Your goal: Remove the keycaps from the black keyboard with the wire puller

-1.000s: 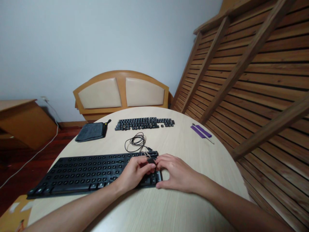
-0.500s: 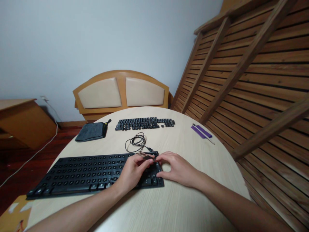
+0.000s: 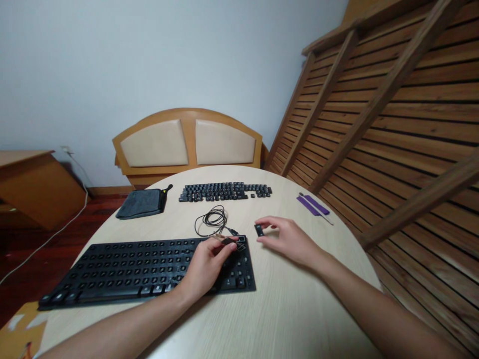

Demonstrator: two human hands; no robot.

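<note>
A black keyboard [image 3: 127, 267] lies across the near left of the table, with most of its key sockets bare and a few keycaps on its bottom row and right end. Over its right part, my left hand [image 3: 209, 257] pinches a keycap puller [image 3: 229, 241] with a dark handle and thin wire loops. To the right of the keyboard, my right hand [image 3: 286, 239] holds a black keycap [image 3: 259, 230] between thumb and fingers, above the table. Farther back, removed keycaps [image 3: 209, 192] lie in rows like a keyboard layout, with a gap toward their right end.
The keyboard's coiled cable [image 3: 213, 220] lies just behind it. A folded grey cloth [image 3: 139, 203] rests at the back left. At the right are a purple-covered item and a thin metal tool [image 3: 314, 205]. A wooden slatted frame [image 3: 374, 124] leans beside the round table [image 3: 292, 314].
My right hand has moved right and up, off the keyboard, with a keycap between its fingers. My left hand stays over the keyboard, the puller's wires now showing.
</note>
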